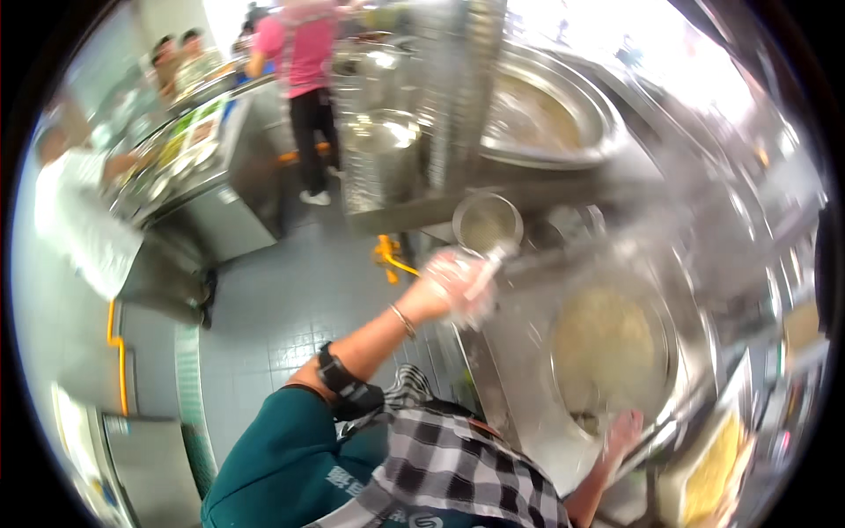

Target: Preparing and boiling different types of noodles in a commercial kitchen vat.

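Observation:
My left hand (458,283), in a clear plastic glove, is closed round the handle of a round metal ladle (487,223). The ladle is beside the steel shelf's edge, left of a large round pot (671,370) set into the steel counter. Cloudy, pale yellowish liquid (607,339) fills the pot, with steam hazing over it. At the pot's near right rim is my right hand (623,431), also gloved and blurred. Its fingers look curled, but what they hold cannot be made out. A small dark object (585,422) lies near it at the pot's edge.
A wide metal basin (598,132) and shiny steel pots (383,145) stand on the raised shelf ahead. A tray of yellow food (713,466) is at the lower right. To the left are a tiled floor (264,308), a food counter (216,216) and several people.

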Available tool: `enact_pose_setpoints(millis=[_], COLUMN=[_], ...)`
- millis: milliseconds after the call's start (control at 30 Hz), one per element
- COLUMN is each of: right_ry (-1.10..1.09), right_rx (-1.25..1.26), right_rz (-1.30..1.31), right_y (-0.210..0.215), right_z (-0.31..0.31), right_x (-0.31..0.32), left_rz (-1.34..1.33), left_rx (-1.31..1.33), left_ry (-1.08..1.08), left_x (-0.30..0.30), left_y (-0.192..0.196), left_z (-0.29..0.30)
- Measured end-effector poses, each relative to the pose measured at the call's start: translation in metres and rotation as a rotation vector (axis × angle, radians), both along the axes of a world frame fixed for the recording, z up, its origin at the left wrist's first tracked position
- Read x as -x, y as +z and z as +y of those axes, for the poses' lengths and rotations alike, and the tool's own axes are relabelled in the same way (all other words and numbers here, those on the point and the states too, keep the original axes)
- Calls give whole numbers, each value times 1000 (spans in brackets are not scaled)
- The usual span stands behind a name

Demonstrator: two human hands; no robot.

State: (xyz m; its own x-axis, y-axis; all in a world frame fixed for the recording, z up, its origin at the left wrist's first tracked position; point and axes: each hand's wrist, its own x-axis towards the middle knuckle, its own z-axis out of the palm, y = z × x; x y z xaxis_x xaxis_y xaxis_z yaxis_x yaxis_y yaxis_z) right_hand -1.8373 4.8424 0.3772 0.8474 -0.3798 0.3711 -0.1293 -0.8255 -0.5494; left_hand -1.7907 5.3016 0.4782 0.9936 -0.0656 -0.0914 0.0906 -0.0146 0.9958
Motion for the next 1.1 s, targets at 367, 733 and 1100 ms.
enact_pose_setpoints(millis=[367, 733, 1100], right_ry=[-44, -45, -66], right_rx=[230, -66, -73], right_rz=[-142, -260, -256], right_y=[17, 19, 26], right_z=[-5, -3, 2], right_x=[25, 25, 24], left_rz=[-177, 217, 221], left_rx=[607, 833, 452], left_ry=[-210, -97, -173], left_x=[-123, -193, -211], left_y=[7, -81, -104], left_z=[-104, -153, -137])
